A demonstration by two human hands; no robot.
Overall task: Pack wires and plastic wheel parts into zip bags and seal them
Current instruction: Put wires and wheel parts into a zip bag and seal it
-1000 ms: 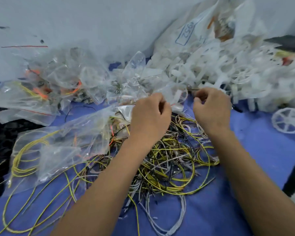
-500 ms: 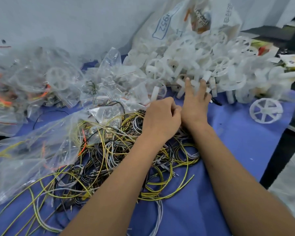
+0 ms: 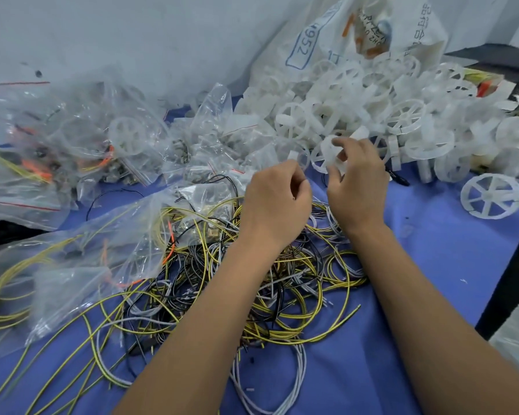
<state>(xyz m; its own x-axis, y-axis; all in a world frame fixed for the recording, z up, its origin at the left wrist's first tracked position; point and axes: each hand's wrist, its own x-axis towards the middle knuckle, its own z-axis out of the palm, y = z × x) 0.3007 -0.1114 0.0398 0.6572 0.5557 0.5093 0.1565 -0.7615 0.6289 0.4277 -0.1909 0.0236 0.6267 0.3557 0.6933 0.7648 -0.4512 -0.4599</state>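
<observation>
White translucent plastic wheel parts [image 3: 369, 94], spoked and ring-shaped, lie heaped just beyond both hands, spilling from a printed white sack [image 3: 327, 34]. One lone spoked wheel [image 3: 492, 199] lies flat well to the right of the right hand [image 3: 357, 187]. That hand's fingers and thumb curl round a white wheel piece [image 3: 330, 157] at the near edge of the heap, pinching its thin rim. The left hand [image 3: 277, 202], just beside the right, has its fingers curled with thumb and fingertips close together; whether it holds anything I cannot tell.

Under and nearer than both wrists spreads a tangle of thin wires [image 3: 252, 280], yellow with dark stripes, black and pale grey, looped and springy. Left of the left hand, glossy, crinkled clear zip bags [image 3: 81, 265] lie slack, some holding yellow wire and orange bits; farther left and beyond, more filled bags [image 3: 72, 139] are piled up, one showing a wheel inside.

Everything rests on a smooth blue cloth [image 3: 432, 265] covering the table. Behind the heap rises a scuffed pale grey wall [image 3: 132, 31].
</observation>
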